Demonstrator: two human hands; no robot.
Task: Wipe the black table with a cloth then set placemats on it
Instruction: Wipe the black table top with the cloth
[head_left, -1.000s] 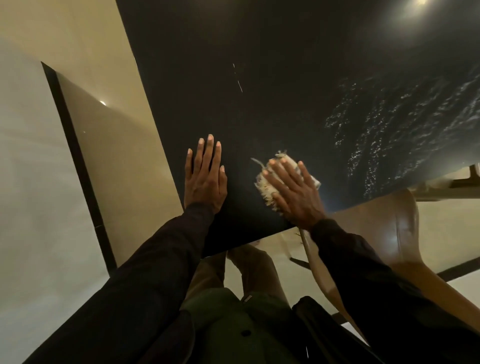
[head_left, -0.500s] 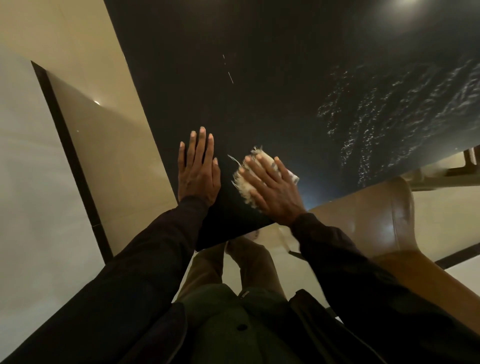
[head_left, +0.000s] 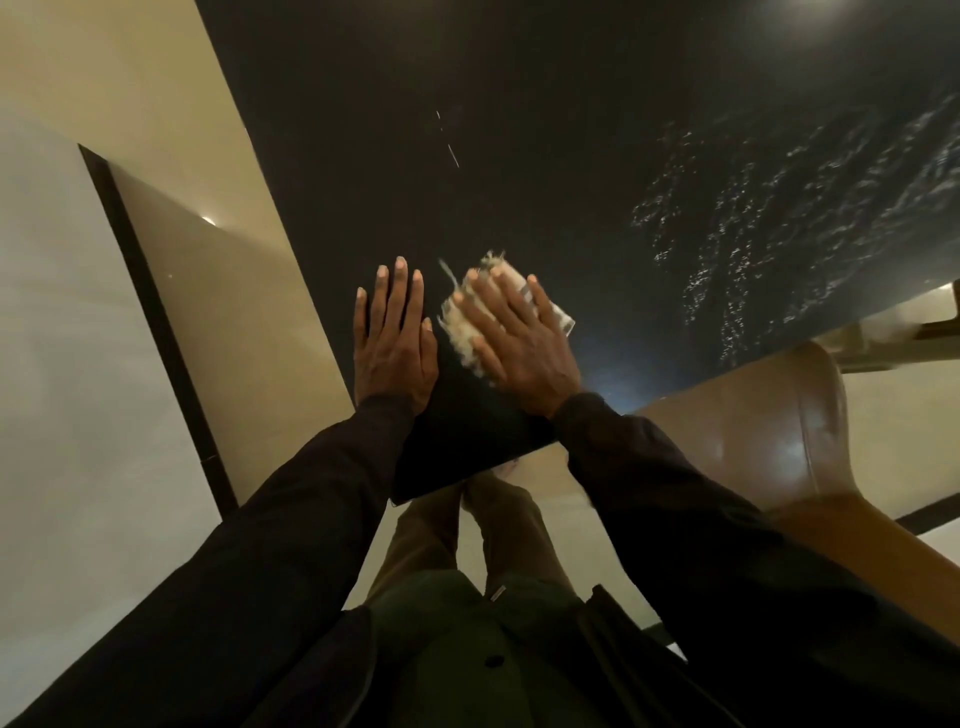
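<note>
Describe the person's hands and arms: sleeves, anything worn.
The left hand and right hand are bare: no gloves, no visible rings or watch. The left sleeve and right sleeve are long, dark, black-looking fabric reaching the wrists, plain with no visible markings.

The right hand (head_left: 519, 338) is covering most of the cloth (head_left: 460, 325), leaving only a frayed edge at 10 o'clock of the hand and one corner at 2 o'clock; the fringe is showing blurred. The tabletop (head_left: 571, 130) is running off the top and right edges. Thin pale marks (head_left: 453, 155) at 12 o'clock are showing too small to tell, possibly scratches. The chair (head_left: 753, 431) at 4 o'clock is being cut by the right edge.
</note>
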